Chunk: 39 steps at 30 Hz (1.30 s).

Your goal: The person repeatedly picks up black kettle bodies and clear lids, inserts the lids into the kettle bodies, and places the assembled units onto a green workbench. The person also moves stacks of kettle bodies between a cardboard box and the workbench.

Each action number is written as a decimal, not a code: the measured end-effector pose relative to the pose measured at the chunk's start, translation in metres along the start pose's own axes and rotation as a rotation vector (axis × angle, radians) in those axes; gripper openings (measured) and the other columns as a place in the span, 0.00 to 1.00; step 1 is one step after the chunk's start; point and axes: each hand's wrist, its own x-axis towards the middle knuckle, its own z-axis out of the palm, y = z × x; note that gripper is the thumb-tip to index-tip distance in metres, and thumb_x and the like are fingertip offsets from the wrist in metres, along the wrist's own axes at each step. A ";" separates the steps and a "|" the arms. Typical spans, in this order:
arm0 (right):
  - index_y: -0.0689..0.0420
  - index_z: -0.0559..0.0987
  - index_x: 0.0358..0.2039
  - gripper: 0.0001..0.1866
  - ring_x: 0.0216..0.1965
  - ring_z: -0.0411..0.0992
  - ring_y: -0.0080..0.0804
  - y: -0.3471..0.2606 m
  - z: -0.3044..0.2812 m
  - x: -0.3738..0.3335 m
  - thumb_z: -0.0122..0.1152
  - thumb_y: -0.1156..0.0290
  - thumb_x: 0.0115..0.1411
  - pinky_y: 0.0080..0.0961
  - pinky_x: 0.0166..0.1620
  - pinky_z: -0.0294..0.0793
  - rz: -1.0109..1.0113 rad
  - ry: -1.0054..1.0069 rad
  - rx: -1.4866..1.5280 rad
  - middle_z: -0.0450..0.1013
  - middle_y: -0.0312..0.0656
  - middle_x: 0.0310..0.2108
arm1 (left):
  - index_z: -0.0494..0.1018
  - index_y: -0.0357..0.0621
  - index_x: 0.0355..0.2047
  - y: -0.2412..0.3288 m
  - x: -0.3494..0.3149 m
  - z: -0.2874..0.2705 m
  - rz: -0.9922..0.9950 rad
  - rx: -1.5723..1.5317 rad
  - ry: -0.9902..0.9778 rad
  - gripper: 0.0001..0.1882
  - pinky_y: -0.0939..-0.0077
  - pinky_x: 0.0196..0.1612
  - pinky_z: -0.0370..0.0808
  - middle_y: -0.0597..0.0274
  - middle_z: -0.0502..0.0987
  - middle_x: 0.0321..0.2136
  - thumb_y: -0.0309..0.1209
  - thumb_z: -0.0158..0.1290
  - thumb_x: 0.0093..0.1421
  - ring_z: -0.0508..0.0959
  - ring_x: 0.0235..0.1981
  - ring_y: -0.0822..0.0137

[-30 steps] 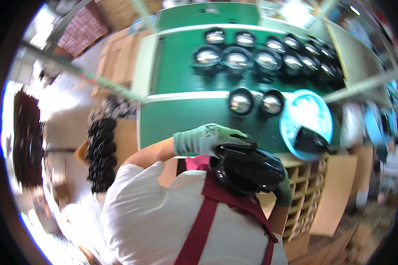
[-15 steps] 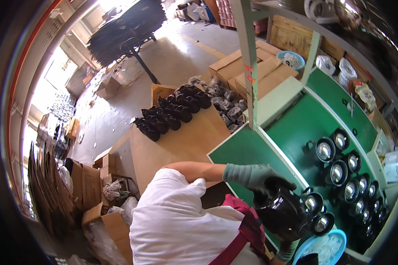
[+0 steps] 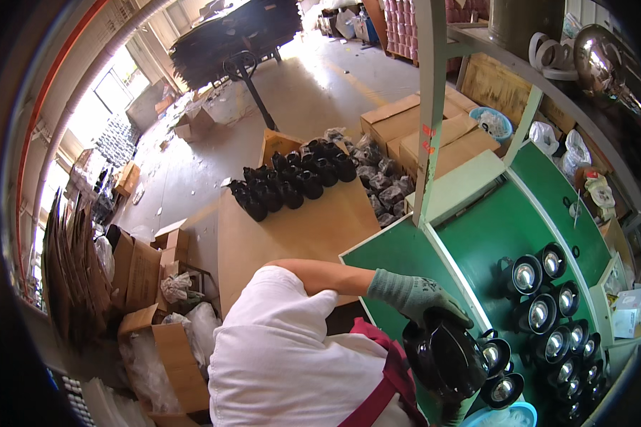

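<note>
Black glossy kettle (image 3: pixel 445 359) sits low in view just over the near edge of the green table (image 3: pixel 470 249), close to the person's chest, held up off the surface, tilted, dark rounded body facing camera. Left hand (image 3: pixel 413 297) in a grey knit glove lies on top of it, fingers curled over the upper rim and handle part, so grip is closed on the kettle. Right hand mostly hidden under the kettle, only a bit of gloved finger shows at its lower edge, grip cannot be told. White t-shirt sleeve (image 3: pixel 285 349) and dark red apron strap (image 3: pixel 381 388) fill the bottom centre.

Right of the kettle: rows of black kettles (image 3: pixel 548 313) with shiny open tops standing upright on the green table, packed just beside each other, running toward the lower right. Light blue round tray (image 3: pixel 498 416) at the bottom edge, partly cut off.

Left of the table: brown cardboard sheet (image 3: pixel 299 228) lying flat, a cluster of more black pots (image 3: pixel 292 181) at its far end. Open cardboard cartons (image 3: pixel 149 285) with clear plastic bags at far left.

Further out: closed cartons (image 3: pixel 420 135) behind the white shelf post (image 3: pixel 429 107), concrete floor (image 3: pixel 214 156), pallet jack (image 3: pixel 246 78) under a dark stacked load at top
</note>
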 end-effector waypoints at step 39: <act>0.53 0.77 0.48 0.26 0.54 0.68 0.52 0.002 0.050 0.037 0.74 0.63 0.48 0.43 0.56 0.72 -0.634 0.235 -0.801 0.68 0.42 0.57 | 0.65 0.40 0.65 -0.286 -0.141 0.125 -0.837 -0.301 0.208 0.32 0.65 0.60 0.72 0.51 0.72 0.59 0.37 0.60 0.63 0.73 0.57 0.58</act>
